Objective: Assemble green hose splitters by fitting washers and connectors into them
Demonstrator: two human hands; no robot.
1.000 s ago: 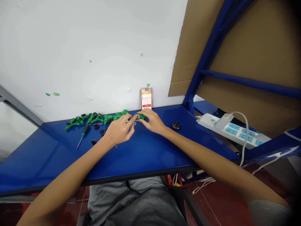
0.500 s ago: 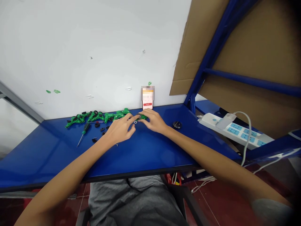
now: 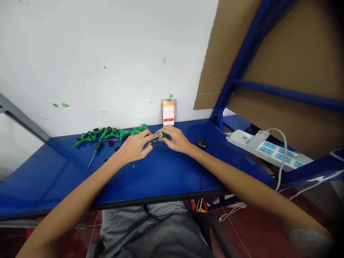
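- Small green plastic fitting (image 3: pixel 163 135) with a shiny metal ring (image 3: pixel 159 135) sat mid-frame, near the far edge of the glossy blue tabletop (image 3: pixel 163 175).
- Left hand (image 3: pixel 133 147) and right hand (image 3: pixel 174 139) pinched it tight between fingertips; close pinching suits parts this small.
- More green plastic fittings (image 3: pixel 107 134) lay left.

A green fitting (image 3: pixel 163 135) with a silver ring (image 3: pixel 159 135) is pinched between the left hand (image 3: pixel 133 147) and right hand (image 3: pixel 174 139) above a blue bench (image 3: pixel 161 172). A screwdriver (image 3: pixel 97 147) lies at 9 o'clock, more fittings (image 3: pixel 107 134) at 10 o'clock, and a power strip (image 3: pixel 264 148) at 3 o'clock.
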